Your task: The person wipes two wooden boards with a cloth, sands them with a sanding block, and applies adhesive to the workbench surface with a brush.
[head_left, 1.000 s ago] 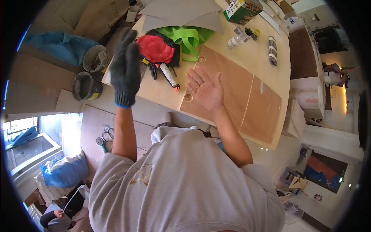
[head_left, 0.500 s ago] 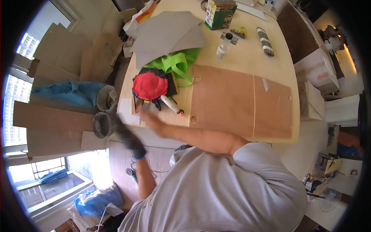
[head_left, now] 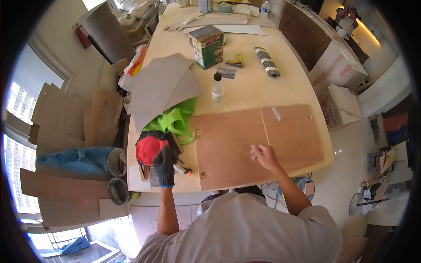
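My left hand (head_left: 163, 168), in a dark grey glove, is at the table's left front. Its fingers are drawn together against the edge of a red cap-like cloth item (head_left: 149, 150); what they hold, if anything, is hidden. Beside it lies a pale-handled tool with an orange tip (head_left: 182, 169), partly covered by the hand. A flat grey piece (head_left: 154, 179) shows by the glove's left side. My bare right hand (head_left: 263, 156) hovers over a brown wooden panel (head_left: 232, 144), holding nothing, with its fingers loosely apart.
Grey sheets (head_left: 160, 83) and a green fabric bag (head_left: 177, 119) lie at the table's left. A clear bottle (head_left: 217, 90), a green box (head_left: 207, 48) and a dark roll (head_left: 266, 61) stand or lie farther back. Buckets (head_left: 117, 191) are left of the table.
My right hand has swung from the tools by the red item to above the panel. My gloved left hand has come up from beside the table to the red item. The view has shifted.
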A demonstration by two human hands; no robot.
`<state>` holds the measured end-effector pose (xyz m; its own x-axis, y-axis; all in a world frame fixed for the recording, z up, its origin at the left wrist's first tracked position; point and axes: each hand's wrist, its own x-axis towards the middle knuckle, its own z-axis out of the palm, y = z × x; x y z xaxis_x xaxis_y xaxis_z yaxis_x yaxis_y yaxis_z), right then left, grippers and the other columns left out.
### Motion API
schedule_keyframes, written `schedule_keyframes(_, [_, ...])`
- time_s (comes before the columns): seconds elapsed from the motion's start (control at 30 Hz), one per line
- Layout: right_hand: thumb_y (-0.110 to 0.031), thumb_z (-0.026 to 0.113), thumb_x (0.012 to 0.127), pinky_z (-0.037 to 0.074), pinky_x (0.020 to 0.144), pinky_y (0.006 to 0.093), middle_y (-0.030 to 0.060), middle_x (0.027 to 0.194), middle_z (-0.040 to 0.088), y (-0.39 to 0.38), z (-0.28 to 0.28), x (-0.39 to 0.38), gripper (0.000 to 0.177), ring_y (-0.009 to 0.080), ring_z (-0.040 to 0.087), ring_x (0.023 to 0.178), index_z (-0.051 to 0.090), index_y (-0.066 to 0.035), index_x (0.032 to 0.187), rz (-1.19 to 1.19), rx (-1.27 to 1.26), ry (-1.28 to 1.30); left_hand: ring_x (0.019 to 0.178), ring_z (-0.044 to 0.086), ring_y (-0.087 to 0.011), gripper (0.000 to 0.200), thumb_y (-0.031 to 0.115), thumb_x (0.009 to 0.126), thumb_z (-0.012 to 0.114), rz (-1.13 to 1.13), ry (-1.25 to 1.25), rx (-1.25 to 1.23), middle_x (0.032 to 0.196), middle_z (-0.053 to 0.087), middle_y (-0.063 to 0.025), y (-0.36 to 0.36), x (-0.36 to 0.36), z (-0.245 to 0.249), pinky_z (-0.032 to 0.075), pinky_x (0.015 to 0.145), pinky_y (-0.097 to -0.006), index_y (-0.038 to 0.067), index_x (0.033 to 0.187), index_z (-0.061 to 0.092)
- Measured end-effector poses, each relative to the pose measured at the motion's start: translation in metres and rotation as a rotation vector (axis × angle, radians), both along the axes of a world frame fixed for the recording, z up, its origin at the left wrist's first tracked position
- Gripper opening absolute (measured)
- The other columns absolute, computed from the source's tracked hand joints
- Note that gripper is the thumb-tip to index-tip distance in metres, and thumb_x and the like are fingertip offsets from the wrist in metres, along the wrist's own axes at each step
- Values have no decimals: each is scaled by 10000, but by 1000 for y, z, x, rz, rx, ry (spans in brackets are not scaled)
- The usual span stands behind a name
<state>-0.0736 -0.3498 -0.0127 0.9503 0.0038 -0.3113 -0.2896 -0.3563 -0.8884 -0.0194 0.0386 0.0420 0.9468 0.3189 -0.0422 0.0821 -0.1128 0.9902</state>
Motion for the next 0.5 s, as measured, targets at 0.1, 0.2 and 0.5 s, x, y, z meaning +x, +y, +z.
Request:
schedule_keyframes(0.1, [-166, 634, 907, 470, 890, 383, 203, 1170, 614, -41, 11, -2, 382, 284, 601, 1083, 552, -33, 1256, -75, -435, -305, 634, 568, -105, 361, 300, 966, 581, -98, -232, 104, 809, 662, -70, -60, 76, 12, 478, 604, -263, -45, 1034, 665])
schedule_keyframes(0.2, [-162, 666, 861, 384, 997, 486, 213, 1260, 563, -63, -15, -1, 456, 365, 510, 1207, 537, -50, 1284, -52, -664, -565, 782, 617, -141, 430, 274, 941, 588, -185, -356, 276, 1008, 651, -118, -95, 177, 18, 516, 693, -271, -55, 1216, 579])
schedule_keyframes(0.5, [-277, 626, 881, 220, 1113, 601, 186, 1478, 374, -52, -41, 0, 535, 372, 305, 1400, 479, -65, 1350, 119, -731, -456, 632, 624, -296, 559, 525, 856, 664, -56, 184, -377, 809, 593, -161, -183, 446, 46, 588, 618, -455, 18, 1046, 523])
